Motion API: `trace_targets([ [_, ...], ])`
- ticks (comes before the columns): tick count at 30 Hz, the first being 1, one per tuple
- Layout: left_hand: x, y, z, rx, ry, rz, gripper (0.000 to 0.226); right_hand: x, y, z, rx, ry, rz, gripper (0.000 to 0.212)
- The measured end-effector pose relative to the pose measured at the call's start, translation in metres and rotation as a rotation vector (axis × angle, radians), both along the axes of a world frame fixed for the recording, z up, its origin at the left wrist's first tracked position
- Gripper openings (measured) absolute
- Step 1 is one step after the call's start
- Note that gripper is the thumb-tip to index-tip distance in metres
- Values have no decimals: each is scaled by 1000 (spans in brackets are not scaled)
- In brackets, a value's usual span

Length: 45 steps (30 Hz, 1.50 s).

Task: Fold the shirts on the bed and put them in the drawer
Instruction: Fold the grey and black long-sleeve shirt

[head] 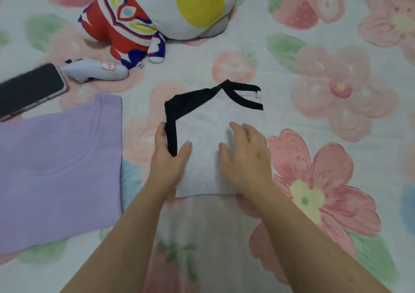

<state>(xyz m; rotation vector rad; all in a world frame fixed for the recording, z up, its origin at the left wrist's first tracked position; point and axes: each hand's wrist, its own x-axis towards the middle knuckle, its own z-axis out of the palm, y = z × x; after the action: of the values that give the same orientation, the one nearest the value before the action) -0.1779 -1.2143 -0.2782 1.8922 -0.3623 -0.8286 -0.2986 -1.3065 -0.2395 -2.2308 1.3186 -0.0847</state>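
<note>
A small white shirt with black trim (202, 121) lies folded into a narrow rectangle in the middle of the flowered bed sheet (336, 103). My left hand (168, 155) lies along its left edge, fingers under or beside the black trim and thumb on top of the white cloth. My right hand (244, 155) rests flat on the shirt's right half with fingers spread. A lilac shirt (58, 166) lies folded flat to the left, apart from both hands. No drawer is in view.
A phone (29, 90) lies at the left edge above the lilac shirt. Beside it is a small white toy (96, 71), a red, white and blue plush figure (121, 25) and a white pillow with a yellow spot (190, 5) at the back.
</note>
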Motion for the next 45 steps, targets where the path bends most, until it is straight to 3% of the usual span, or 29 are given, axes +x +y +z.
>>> trace_targets([
  [6, -27, -10, -6, 88, -360, 61, 60, -20, 2, -54, -139, 213, 227, 55],
  [11, -19, -17, -16, 97, -238, -14, 67, -26, -3, -68, -195, 203, 194, 58],
  [13, -12, -18, -17, 93, -176, 7, 70, -25, -8, -68, -138, 178, -1, 72],
  [15, -11, -13, -19, 128, -115, 86, 72, -23, -21, -58, 90, 26, -396, 83],
  [17, -13, -11, -14, 200, -83, 99, 67, -25, -33, -45, 345, -119, -567, 64],
  [19, -15, -12, -4, 207, -71, 69, 51, -31, -38, -29, 424, -115, -435, 42],
  [23, -21, 18, 32, 150, -92, -16, 31, -71, -16, 11, 358, -80, -193, 32],
  [25, -39, 57, 43, 201, -91, -39, 31, -98, 20, 25, 370, -82, -170, 32],
  [27, -65, 94, 45, 305, -25, -59, 46, -122, 59, 19, 462, -15, -181, 34],
  [28, -80, 110, 40, 394, -71, -84, 59, -129, 78, 12, 515, 70, -219, 37],
  [29, -93, 123, 34, 482, -230, -155, 68, -134, 95, 5, 469, 169, -254, 40],
  [30, -105, 132, 28, 519, -434, -221, 64, -137, 107, 0, 294, 221, -247, 43],
  [32, -128, 136, 21, 427, -798, -395, 45, -133, 127, -9, -67, 138, -133, 47],
  [34, -133, 129, 7, 256, -904, -690, 47, -125, 134, -21, -168, 10, 133, 47],
  [37, -91, 102, -16, 298, -1010, -891, 54, -115, 99, -47, -216, 136, 348, 53],
  [39, -52, 78, -27, 355, -1071, -813, 56, -105, 66, -57, -202, 229, 316, 54],
  [41, -30, 67, -29, 378, -1009, -614, 55, -102, 56, -60, -186, 218, 278, 55],
  [43, -28, 70, -20, 397, -736, -353, 74, -112, 72, -60, -183, 161, 150, 60],
  [45, -44, 79, -7, 372, -501, -135, 87, -127, 93, -53, -64, 58, -171, 69],
])
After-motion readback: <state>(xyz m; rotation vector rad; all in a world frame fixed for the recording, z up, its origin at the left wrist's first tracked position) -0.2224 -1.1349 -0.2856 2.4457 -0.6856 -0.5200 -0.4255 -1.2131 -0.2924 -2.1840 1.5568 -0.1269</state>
